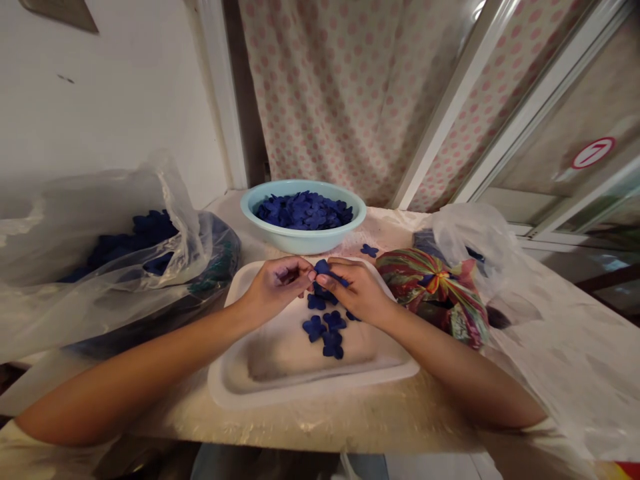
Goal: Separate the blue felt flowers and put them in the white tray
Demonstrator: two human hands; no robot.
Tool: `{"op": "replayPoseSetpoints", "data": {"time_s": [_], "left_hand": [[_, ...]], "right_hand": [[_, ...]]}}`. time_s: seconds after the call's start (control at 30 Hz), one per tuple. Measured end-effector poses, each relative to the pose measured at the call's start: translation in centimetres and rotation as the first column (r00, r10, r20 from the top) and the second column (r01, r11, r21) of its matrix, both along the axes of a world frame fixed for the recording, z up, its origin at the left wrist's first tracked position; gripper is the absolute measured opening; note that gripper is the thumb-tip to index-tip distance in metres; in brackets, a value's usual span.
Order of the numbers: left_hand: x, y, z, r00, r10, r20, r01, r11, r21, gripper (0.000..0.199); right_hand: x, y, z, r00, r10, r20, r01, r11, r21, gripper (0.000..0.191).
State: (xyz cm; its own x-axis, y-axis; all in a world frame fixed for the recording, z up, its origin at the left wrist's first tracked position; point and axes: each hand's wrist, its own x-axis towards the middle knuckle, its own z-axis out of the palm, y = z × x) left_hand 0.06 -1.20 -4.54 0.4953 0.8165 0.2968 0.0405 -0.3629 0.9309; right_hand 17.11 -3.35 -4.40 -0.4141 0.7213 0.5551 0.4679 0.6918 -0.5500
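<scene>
My left hand [283,283] and my right hand [357,283] meet above a white tray [230,390]. Pinched between the fingertips of both is a dark blue fabric flower [323,268] with rounded petals. More flowers of the same kind lie in the tray below, among them one loose flower [333,344] nearest me. Part of this group is hidden behind my right hand. Behind the tray stands a light blue basin [300,240] heaped with blue flowers [305,210].
A clear plastic bag [185,233] with dark blue pieces sits at the left. A single flower [369,250] lies on the table [565,333] beside the basin. At the right are a knotted, colourful bag [435,287] and another clear bag [470,230].
</scene>
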Motion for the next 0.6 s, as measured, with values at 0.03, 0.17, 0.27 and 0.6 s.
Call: {"op": "replayPoseSetpoints", "data": {"time_s": [0.03,0.17,0.27,0.6], "left_hand": [[0.02,0.02,-0.03,1.000,0.005,-0.001,-0.005,1.000,0.001,0.018],[0.06,0.03,0.07,1.000,0.021,-0.023,-0.022,1.000,-0.006,0.017],[0.03,0.14,0.00,0.998,0.025,-0.054,-0.025,1.000,0.006,0.020],[-0.02,0.61,-0.64,0.988,0.103,-0.118,-0.099,0.994,0.041,0.027]], "right_hand": [[-0.01,0.03,-0.11,1.000,0.007,-0.004,-0.007,1.000,-0.023,0.038],[0.03,0.08,-0.73,1.000,0.002,-0.001,-0.002,0.988,-0.152,0.046],[0.14,0.04,-1.02,1.000,-0.027,0.012,0.029,0.976,-0.217,0.052],[0.08,0.59,-0.19,0.962,-0.274,-0.019,0.268,0.952,-0.146,0.017]]}}
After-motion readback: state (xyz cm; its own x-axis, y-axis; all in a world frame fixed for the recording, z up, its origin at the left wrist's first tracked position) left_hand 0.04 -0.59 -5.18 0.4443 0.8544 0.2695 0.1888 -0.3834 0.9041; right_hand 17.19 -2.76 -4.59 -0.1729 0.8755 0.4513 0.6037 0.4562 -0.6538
